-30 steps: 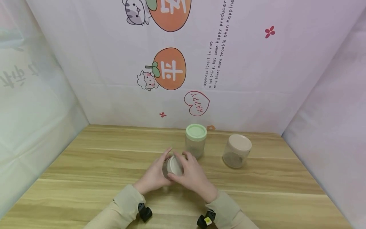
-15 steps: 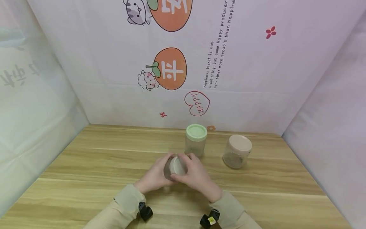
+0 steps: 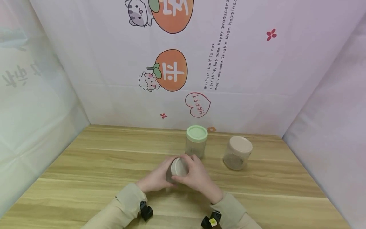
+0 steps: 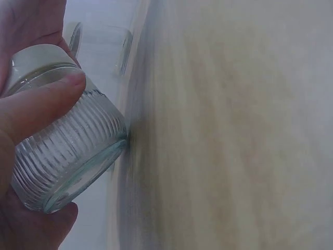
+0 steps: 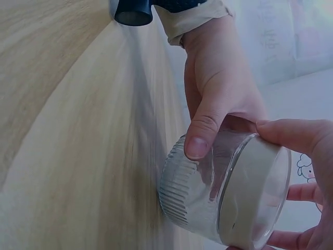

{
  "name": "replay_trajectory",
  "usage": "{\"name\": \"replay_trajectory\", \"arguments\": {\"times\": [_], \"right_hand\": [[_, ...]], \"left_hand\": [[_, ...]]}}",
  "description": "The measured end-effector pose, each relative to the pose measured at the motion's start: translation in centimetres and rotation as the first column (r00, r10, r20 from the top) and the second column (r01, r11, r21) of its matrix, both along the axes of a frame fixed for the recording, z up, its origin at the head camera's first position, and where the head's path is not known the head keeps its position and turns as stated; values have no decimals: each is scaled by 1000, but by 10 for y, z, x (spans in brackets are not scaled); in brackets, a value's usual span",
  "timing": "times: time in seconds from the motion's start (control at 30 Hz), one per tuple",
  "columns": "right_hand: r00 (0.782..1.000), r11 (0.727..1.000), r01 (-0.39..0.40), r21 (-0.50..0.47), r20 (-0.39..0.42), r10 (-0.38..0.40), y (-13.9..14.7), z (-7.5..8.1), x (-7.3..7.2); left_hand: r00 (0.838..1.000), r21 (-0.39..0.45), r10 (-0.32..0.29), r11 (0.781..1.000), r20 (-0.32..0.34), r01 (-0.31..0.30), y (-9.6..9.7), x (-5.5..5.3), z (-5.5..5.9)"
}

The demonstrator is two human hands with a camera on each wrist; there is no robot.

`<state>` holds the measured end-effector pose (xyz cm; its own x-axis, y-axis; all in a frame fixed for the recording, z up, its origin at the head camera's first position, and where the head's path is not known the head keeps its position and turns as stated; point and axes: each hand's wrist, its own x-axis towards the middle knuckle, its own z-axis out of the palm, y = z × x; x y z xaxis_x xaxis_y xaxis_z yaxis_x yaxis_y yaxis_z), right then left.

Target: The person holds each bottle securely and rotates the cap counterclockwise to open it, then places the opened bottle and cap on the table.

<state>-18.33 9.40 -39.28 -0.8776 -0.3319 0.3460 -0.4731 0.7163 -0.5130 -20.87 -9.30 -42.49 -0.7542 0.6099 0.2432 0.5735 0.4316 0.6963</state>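
Observation:
Between my hands, a ribbed clear glass jar [image 4: 67, 140] is tilted, its off-white lid [image 3: 179, 168] leaning toward my right hand. My left hand [image 3: 156, 178] grips the glass body, thumb [image 4: 44, 107] across the ribs. Around the lid's rim curl the fingers and thumb [image 5: 294, 133] of my right hand [image 3: 197, 174]. Low over the wooden table [image 3: 94, 178], the jar's base edge shows close to the surface in both wrist views. My right hand covers part of the lid in the head view.
Just behind my hands stands a taller clear jar with a green lid [image 3: 197, 133]. To its right is a wide clear jar with a pinkish-beige lid [image 3: 240, 145]. A printed cloth backdrop [image 3: 243, 105] rises at the table's back edge, with white cloth [image 3: 37, 127] along the sides.
Both hands and the jar have shifted slightly right. My right fingers, more spread a second ago, have drawn in around the lid. The other two jars stay where they were.

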Motion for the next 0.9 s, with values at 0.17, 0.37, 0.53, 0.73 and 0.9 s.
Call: {"name": "replay_trajectory", "arguments": {"times": [0.17, 0.37, 0.53, 0.73, 0.9], "right_hand": [[1000, 1000, 5, -15, 13, -5, 1, -1, 1], [999, 999, -10, -42, 33, 11, 3, 0, 3], [999, 999, -10, -39, 36, 12, 3, 0, 3], [1000, 999, -12, -50, 17, 13, 4, -3, 1], [1000, 999, -8, -52, -13, 7, 4, -5, 0]], "left_hand": [[1000, 19, -2, 1000, -3, 2, 0, -2, -2], [1000, 28, 10, 1000, -23, -10, -1, -3, -3], [999, 33, 37, 999, -2, -37, -1, -4, -1], [998, 32, 61, 998, 28, -62, 0, -6, 0], [996, 36, 63, 997, 57, -65, 0, -7, 1]]}}
